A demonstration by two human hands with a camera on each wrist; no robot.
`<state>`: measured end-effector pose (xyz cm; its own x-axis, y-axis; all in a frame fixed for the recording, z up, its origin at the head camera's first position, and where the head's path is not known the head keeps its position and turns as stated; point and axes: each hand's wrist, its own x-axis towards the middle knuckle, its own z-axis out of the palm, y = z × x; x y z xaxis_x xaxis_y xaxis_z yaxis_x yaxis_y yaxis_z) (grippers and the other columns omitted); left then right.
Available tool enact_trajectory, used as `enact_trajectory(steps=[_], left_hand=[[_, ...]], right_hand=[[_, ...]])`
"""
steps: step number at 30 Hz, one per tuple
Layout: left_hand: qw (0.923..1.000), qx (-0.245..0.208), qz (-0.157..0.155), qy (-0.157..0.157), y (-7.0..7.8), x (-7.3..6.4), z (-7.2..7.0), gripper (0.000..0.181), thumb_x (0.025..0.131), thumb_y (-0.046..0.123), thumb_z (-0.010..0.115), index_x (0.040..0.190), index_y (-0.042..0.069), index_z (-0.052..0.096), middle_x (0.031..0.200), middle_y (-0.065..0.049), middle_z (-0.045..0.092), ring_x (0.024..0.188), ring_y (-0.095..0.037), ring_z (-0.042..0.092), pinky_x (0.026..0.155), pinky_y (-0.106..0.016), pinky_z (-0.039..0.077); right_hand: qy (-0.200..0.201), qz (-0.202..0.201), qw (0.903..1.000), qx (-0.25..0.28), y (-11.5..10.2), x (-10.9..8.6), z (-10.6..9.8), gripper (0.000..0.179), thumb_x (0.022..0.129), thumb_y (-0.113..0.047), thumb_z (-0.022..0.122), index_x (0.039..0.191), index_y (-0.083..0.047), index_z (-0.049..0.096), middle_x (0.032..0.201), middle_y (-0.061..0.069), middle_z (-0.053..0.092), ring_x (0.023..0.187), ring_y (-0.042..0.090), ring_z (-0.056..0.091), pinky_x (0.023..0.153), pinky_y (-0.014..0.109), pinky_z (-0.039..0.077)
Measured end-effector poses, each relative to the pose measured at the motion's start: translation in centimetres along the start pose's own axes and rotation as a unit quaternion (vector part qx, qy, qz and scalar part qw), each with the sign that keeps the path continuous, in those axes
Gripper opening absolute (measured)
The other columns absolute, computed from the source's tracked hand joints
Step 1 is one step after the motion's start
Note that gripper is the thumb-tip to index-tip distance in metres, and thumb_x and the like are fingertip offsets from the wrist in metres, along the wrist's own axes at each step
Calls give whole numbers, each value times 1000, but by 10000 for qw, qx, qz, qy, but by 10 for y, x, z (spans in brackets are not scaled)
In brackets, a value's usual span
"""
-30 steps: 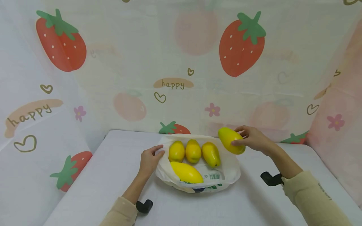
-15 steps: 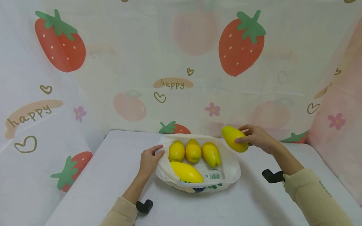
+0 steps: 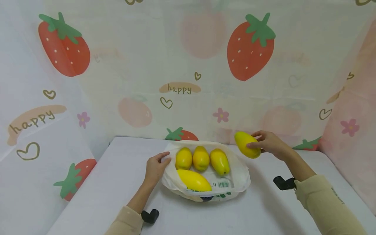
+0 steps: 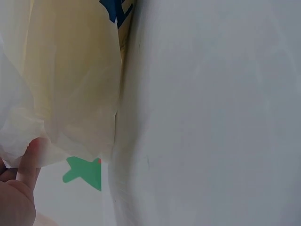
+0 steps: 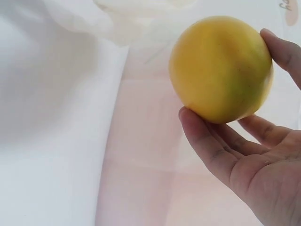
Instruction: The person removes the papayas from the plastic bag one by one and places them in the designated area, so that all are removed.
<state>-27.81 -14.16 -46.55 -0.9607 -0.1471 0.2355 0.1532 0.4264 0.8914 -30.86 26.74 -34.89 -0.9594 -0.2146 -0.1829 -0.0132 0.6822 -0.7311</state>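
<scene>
My right hand [image 3: 271,143] grips a yellow mango [image 3: 245,143] in the air, just beyond the right rim of a white plastic bag [image 3: 241,178]. In the right wrist view the thumb presses one side of the mango [image 5: 218,70] and the fingertips support the other. My left hand [image 3: 155,168] pinches the bag's left edge between thumb and fingers. Inside the bag, a left mango [image 3: 183,159], a middle mango [image 3: 201,158] and a right mango [image 3: 219,161] lie in a row. A larger bright yellow mango [image 3: 194,180] lies in front of them, partly covered by the bag's rim.
The bag stands on a white-covered table [image 3: 123,173]. Behind the table hangs a curtain [image 3: 188,65] printed with strawberries, and similar cloth closes both sides. Each wrist carries a black mount, one at the left [image 3: 150,216] and one at the right [image 3: 284,183].
My right hand has carried the mango a little to the right, away from the bag. The left hand and the mangoes in the bag have stayed in place.
</scene>
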Motion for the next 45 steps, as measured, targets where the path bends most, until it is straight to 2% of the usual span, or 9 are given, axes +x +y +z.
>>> enact_trajectory(steps=[15, 21, 26, 35, 38, 39, 45], left_hand=[[9999, 46, 109, 18, -4, 0, 2, 29, 89, 13, 67, 114, -1, 70, 61, 0, 37, 59, -13, 36, 52, -17, 28], [10000, 5, 57, 30, -6, 1, 2, 29, 89, 13, 67, 114, -1, 70, 65, -1, 44, 62, -13, 39, 54, -17, 31], [10000, -31, 54, 25, -5, 1, 2, 29, 89, 14, 68, 114, -1, 70, 61, 0, 37, 58, -12, 35, 53, -17, 28], [10000, -79, -49, -3, -2, 1, 1, 30, 89, 14, 68, 115, 0, 70, 61, 1, 35, 58, -12, 34, 53, -17, 28], [10000, -66, -36, 7, -1, 2, 1, 29, 89, 13, 67, 115, -1, 70, 61, 1, 36, 59, -12, 34, 53, -17, 28], [10000, -70, -46, 15, -1, 2, 1, 29, 89, 13, 67, 115, -1, 70, 63, 0, 40, 59, -12, 35, 53, -18, 28], [9999, -103, -98, 14, 0, 2, 2, 29, 89, 14, 68, 115, 0, 70, 62, 0, 38, 59, -12, 34, 53, -17, 28]], right_hand=[[127, 241, 9996, 12, 19, 6, -1, 76, 88, -40, 69, 138, 7, 37, 132, 32, 47, 103, 31, 60, 94, 43, 53], [206, 364, 9990, 168, 34, 13, -1, 74, 88, -41, 69, 136, 7, 40, 129, 29, 50, 100, 27, 61, 91, 40, 55], [237, 418, 9984, 299, 45, 14, -1, 75, 88, -43, 69, 135, 7, 40, 126, 27, 52, 100, 26, 60, 89, 40, 55], [335, 635, 9964, 449, 65, 18, 2, 77, 87, -43, 69, 137, 8, 39, 123, 25, 54, 94, 22, 61, 88, 38, 55], [335, 632, 9962, 504, 71, 19, 3, 78, 88, -42, 69, 138, 10, 38, 125, 27, 53, 95, 23, 61, 87, 38, 55], [335, 640, 9960, 524, 73, 19, 3, 78, 88, -42, 68, 138, 10, 37, 127, 28, 52, 96, 23, 61, 87, 38, 55], [408, 839, 9940, 579, 80, 22, 7, 80, 89, -41, 68, 140, 11, 35, 134, 31, 45, 102, 27, 59, 88, 37, 55]])
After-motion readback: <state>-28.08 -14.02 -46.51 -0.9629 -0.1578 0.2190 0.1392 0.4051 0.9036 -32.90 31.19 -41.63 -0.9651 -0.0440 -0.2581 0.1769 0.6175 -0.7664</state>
